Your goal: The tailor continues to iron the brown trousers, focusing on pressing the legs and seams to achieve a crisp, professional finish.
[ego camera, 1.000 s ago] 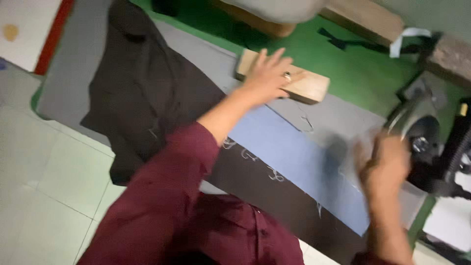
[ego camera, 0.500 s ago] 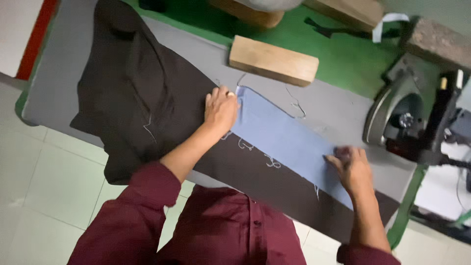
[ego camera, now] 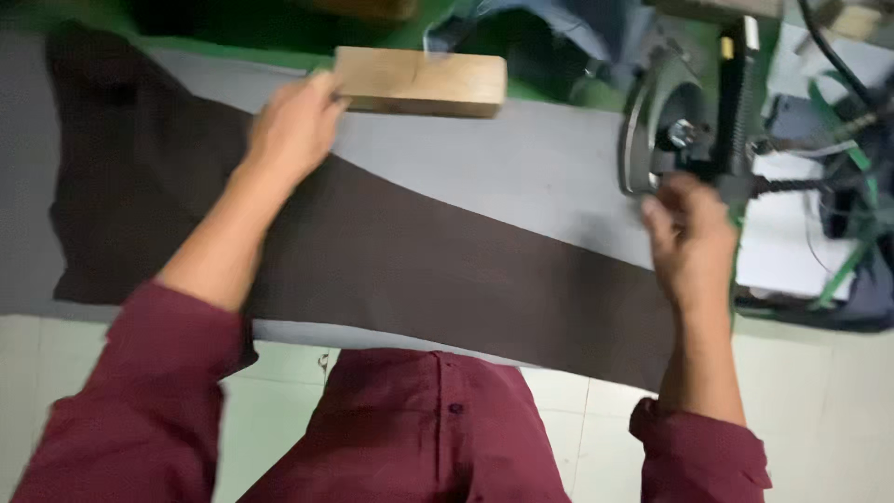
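Note:
A dark brown garment [ego camera: 410,261] lies spread flat across the grey padded pressing board [ego camera: 521,163]. My left hand [ego camera: 291,126] reaches to the left end of a wooden block [ego camera: 421,82] at the board's far edge, fingers touching it. My right hand [ego camera: 691,237] hangs at the right end of the board, fingers curled, just below the handle of an upright steam iron [ego camera: 684,121]. Whether it touches the handle is unclear. No blue fabric piece shows now.
The board's far side is green [ego camera: 233,47]. Hoses, cords and white sheets [ego camera: 819,186] crowd the right. Pale floor tiles [ego camera: 819,410] lie below, and my maroon shirt [ego camera: 419,428] fills the bottom.
The light blue piece on the dark garment is gone from sight. My left hand moved from the fabric up to the wooden block; my right hand moved toward the iron.

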